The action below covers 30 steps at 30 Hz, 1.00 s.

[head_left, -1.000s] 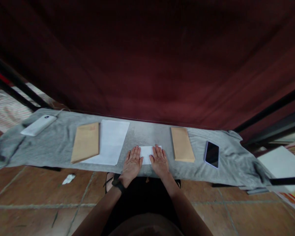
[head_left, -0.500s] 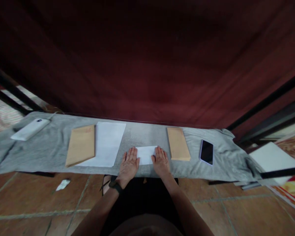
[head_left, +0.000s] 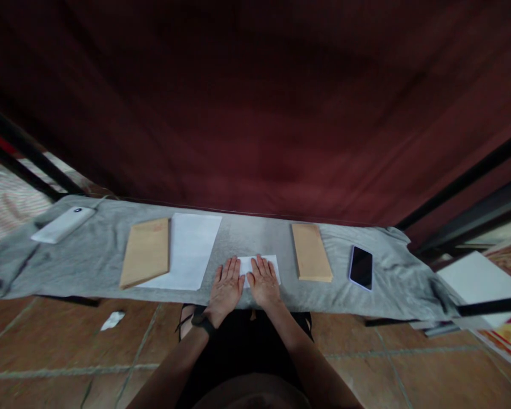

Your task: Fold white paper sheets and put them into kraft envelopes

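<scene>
A small white piece of paper (head_left: 275, 266), seemingly folded, lies flat on the grey cloth near its front edge. My left hand (head_left: 226, 285) rests flat at the paper's left end, fingers stretched forward, a dark band on its wrist. Flat across the middle of the paper lies my right hand (head_left: 264, 282), its fingers out straight and covering part of it. Left of my hands is a stack of white sheets (head_left: 191, 250), partly under a stack of large brown envelopes (head_left: 147, 253). To the right lie smaller brown envelopes (head_left: 311, 253).
A phone (head_left: 361, 267) lies right of the small envelopes. A white device with a cable (head_left: 63, 224) sits at the far left of the cloth-covered surface (head_left: 247, 227). A dark red curtain (head_left: 255, 142) hangs behind. Crumpled white paper (head_left: 112, 320) is on the tiled floor.
My right hand has slid left, from the paper's right end onto its middle, nearer my left hand. My left hand stays at the left end. The view has shifted slightly.
</scene>
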### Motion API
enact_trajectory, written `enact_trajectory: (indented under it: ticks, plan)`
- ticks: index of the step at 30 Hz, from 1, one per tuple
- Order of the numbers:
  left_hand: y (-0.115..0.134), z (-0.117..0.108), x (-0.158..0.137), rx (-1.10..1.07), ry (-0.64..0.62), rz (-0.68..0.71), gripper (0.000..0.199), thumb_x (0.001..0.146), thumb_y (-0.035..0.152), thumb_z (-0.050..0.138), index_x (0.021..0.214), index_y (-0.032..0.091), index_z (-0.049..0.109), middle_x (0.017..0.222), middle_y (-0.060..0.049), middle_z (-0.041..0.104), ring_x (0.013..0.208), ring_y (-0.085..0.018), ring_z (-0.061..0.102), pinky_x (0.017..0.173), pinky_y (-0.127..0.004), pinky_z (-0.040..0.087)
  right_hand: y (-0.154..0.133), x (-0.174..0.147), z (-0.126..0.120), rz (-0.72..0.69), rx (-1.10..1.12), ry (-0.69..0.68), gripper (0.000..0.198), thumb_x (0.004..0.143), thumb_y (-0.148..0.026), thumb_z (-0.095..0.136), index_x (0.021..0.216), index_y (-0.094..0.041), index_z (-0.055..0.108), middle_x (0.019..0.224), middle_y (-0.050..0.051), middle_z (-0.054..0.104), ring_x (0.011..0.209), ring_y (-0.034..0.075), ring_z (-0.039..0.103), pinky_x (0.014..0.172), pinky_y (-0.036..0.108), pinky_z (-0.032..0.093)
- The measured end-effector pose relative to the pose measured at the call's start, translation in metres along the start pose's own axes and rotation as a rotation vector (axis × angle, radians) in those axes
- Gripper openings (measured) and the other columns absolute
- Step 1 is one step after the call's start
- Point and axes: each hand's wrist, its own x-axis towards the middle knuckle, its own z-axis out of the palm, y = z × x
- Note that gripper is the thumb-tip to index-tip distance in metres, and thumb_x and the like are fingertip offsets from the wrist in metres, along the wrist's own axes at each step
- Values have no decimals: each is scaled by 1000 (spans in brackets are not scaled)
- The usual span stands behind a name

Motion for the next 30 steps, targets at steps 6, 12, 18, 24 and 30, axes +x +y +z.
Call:
enact_trajectory:
  ticks: [6, 12, 18, 24, 30]
  plan:
    - [0, 1, -2, -16, 53, 3, 59, 100, 32, 31, 157, 14, 33, 157, -13, 45, 149, -25, 36, 123, -49, 23, 20, -6, 0, 17, -65, 64, 56, 105, -39, 42, 153, -10, 42, 156, 15, 44, 147, 28, 38, 121, 46, 26]
    - [1, 0, -1, -3, 39, -1, 59, 101, 33, 28, 154, 10, 37, 158, -14, 43, 149, -26, 35, 123, -49, 24, 34, -11, -5, 29, -97, 81, 58, 104, -40, 42, 153, -8, 40, 156, 16, 43, 146, 29, 39, 119, 46, 27]
    - [-1, 0, -2, 0, 46, 3, 57, 102, 33, 29, 153, 11, 40, 157, -14, 44, 148, -26, 37, 123, -49, 25, 40, -15, -7, 69, -108, 96, 59, 104, -38, 41, 154, -7, 40, 156, 17, 44, 144, 29, 41, 120, 46, 27]
    - [14, -1, 2, -27, 93, -5, 58, 101, 31, 33, 155, 12, 36, 159, -15, 40, 150, -28, 33, 122, -53, 25, 42, -16, -10, 78, -112, 76, 60, 103, -39, 42, 155, -9, 37, 157, 16, 42, 145, 27, 39, 120, 46, 27]
    - [44, 0, -1, -110, 55, 189, 56, 102, 30, 33, 155, 12, 37, 159, -13, 42, 150, -24, 34, 124, -46, 28, 41, -17, -11, 84, -116, 49, 60, 104, -38, 42, 156, -8, 36, 159, 16, 39, 147, 27, 36, 121, 44, 25]
